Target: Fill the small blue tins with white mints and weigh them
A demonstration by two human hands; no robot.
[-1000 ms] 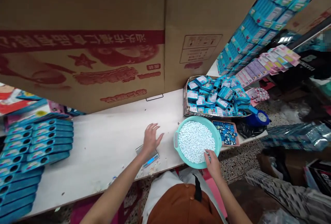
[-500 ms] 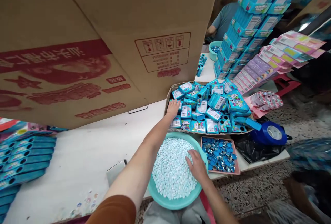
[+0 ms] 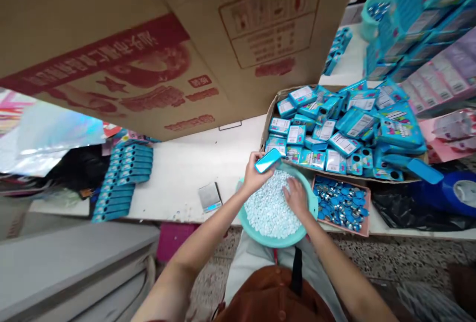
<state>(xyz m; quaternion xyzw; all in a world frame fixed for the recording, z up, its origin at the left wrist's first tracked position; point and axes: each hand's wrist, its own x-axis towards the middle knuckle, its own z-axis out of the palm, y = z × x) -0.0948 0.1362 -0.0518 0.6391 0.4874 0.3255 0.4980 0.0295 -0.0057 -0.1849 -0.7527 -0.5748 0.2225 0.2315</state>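
My left hand [image 3: 256,178] is closed around a small blue candy box [image 3: 268,160], tilted above the far left rim of the turquoise basin [image 3: 277,241]. A shiny face of the box points up. Small pale blue and white candies [image 3: 269,213] fill the basin. On the right side of the candies lies my right hand [image 3: 297,198], fingers extended and fingertips among the pieces. Beyond the basin a low cardboard tray [image 3: 268,120] holds a heap of similar blue boxes [image 3: 334,141]. Right of the basin is a pink tray [image 3: 368,215] with blue and silver round lids [image 3: 342,202].
A large cardboard carton [image 3: 156,74] stands on the white table [image 3: 174,178]. Stacked blue boxes [image 3: 126,176] are at the left, with a small scale [image 3: 210,196] nearer. A blue tape roll [image 3: 457,188] and tall box stacks [image 3: 427,20] stand at the right.
My left hand has come back from the cardboard tray to the basin with a blue box in it. My right hand stays in the candies. The view has turned left and downward.
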